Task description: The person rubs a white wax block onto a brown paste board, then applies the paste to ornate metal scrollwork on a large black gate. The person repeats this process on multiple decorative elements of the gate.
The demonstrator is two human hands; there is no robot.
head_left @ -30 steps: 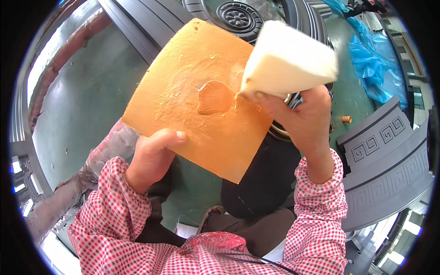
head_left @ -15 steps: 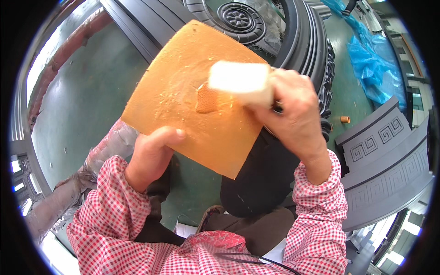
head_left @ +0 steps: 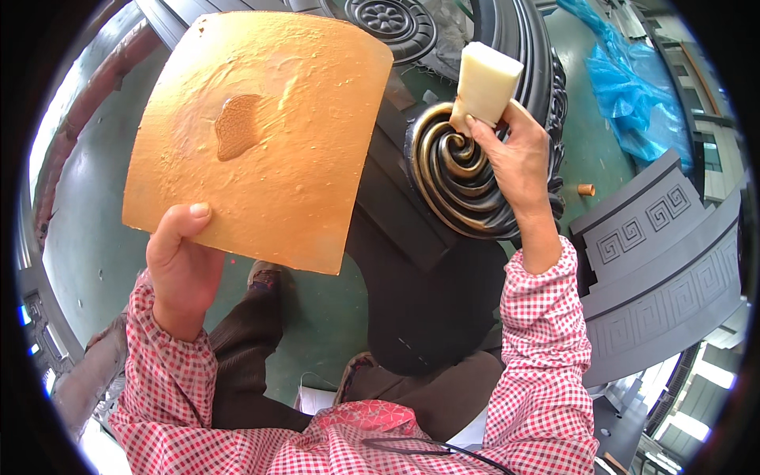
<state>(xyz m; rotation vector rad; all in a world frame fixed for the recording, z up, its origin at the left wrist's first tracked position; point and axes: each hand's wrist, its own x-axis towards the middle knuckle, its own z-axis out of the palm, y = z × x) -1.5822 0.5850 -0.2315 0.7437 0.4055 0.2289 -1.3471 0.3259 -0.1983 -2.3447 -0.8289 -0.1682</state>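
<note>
While the left hand (head_left: 186, 261) grips a gold-smeared board (head_left: 309, 158) by its lower edge, upper left of frame, the right hand (head_left: 522, 162) pinches a cream foam block (head_left: 489, 83), long axis near upright, leaning right. Black-and-gold spiral scroll (head_left: 428, 178), right of centre, lies left of the right hand, nearer of the 2. Block's lower corner overlaps scroll's top; contact cannot be told.

Sleeves (head_left: 546, 332): were loose and wrinkled, in small red-and-white checks
Cuffs (head_left: 540, 271): sat gathered and puckered around the forearms
Hands: left hand (head_left: 188, 265) and right hand (head_left: 521, 162) were both bare
Smock front (head_left: 237, 450): matched the sleeves' checks
Lap panel (head_left: 368, 416): looked redder, finely patterned
Cord (head_left: 408, 450): was thin and dark
Trousers (head_left: 247, 356): were dark brown
Shoe (head_left: 265, 274): seemed brownish, partly hidden
</note>
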